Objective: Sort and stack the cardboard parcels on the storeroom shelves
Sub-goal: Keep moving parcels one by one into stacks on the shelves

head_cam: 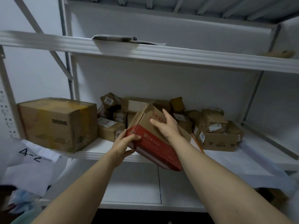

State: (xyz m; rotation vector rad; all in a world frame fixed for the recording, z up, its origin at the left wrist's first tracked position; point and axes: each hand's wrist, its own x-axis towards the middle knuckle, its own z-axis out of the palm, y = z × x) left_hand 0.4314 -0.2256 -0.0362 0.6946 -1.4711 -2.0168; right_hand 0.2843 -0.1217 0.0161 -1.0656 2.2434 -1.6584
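Red-and-brown parcel [150, 135] (white lettering), white shelf [178, 54].

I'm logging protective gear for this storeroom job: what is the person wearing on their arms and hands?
Nothing that shows. Both forearms are bare to the frame's edge, no sleeve in view. The left hand and the right hand have no gloves, and no watch, bracelet or ring is visible.

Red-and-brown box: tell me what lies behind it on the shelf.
A heap of small brown parcels, including a parcel labelled 3003. The red-and-brown box, gripped by the left hand with the right hand flat on it, covers the heap's middle.
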